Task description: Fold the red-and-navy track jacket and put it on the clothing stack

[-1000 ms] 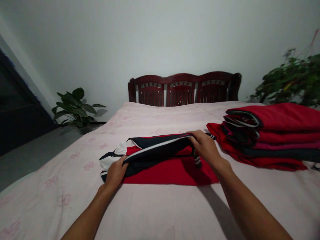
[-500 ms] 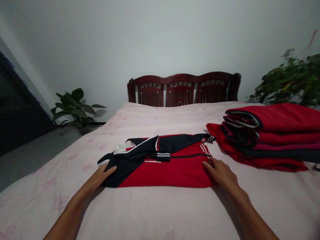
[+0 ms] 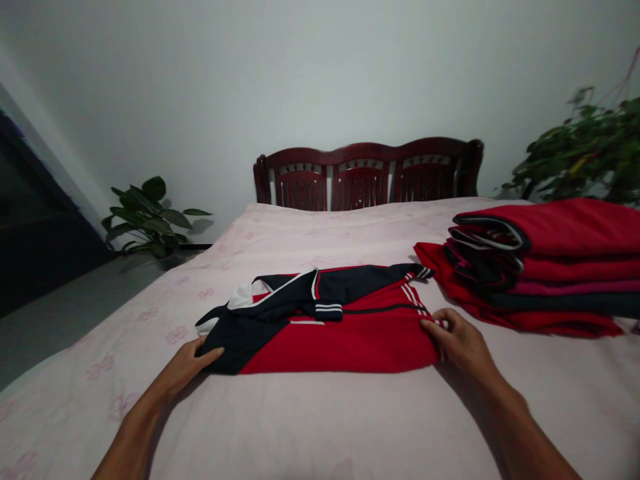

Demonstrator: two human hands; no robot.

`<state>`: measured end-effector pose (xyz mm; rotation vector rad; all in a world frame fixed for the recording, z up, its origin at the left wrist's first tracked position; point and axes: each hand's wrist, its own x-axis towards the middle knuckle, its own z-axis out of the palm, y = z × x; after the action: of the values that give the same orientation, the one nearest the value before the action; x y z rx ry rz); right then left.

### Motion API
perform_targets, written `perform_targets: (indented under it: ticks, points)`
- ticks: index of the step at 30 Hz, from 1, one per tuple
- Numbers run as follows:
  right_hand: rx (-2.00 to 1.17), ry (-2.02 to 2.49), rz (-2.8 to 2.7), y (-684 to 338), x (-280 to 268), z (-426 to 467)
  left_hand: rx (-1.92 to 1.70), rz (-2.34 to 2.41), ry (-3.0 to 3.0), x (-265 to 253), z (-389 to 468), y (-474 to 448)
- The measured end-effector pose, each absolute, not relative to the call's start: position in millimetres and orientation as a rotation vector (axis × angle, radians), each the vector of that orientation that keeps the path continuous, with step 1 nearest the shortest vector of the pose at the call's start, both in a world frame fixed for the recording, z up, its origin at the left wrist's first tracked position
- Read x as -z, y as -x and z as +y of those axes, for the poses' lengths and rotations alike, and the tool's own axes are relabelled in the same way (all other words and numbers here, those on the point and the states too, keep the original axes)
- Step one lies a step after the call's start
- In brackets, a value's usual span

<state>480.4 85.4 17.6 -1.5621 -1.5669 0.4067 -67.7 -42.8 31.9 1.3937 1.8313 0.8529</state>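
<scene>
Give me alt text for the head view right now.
A left hand touches one end of a folded red-and-navy fabric garment with white stripes while the right hand pinches the other, on a pale pink floral bedsheet. A stack of folded, mostly red clothes lies to the right, with a dark red-brown wooden headboard beyond.

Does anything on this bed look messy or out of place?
Only slightly: in the folded stack at the right, the bottom red garment juts out past the layers above, so the pile looks uneven. I see no spill, and no damage to the red and navy jacket.
</scene>
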Motion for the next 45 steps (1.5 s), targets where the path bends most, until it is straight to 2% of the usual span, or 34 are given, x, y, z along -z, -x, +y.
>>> perform_targets:
  ticks: [4,8,16,18,23,28,33,38,45]
  points:
    - [-0.421,1.526,-1.380,-471,-18,90,-0.948,1.865,-1.453,-26,-41,69]
    - [-0.342,1.648,-1.436,-475,-12,96,-0.956,2.023,-1.521,-13,-35,79]
    - [-0.274,1.912,-1.549,-487,3,104,-0.803,2.224,-1.561,1,-32,91]
    - [-0.175,1.894,-1.586,-485,-1,101,-0.828,2.192,-1.528,0,-35,91]
    - [0.299,1.740,-1.825,-461,-15,86,-0.976,2.062,-1.417,-8,-44,83]
    - [0.144,1.569,-2.228,-445,0,86,-1.025,2.002,-1.340,-10,-50,85]
    - [0.168,1.742,-2.153,-433,-6,91,-1.026,2.151,-1.340,4,-51,99]
    - [-0.072,1.498,-2.239,-361,-30,81,-1.042,2.041,-1.343,6,-51,99]
    - [-0.001,1.440,-2.481,-280,-28,99,-1.044,2.070,-1.457,4,-55,96]
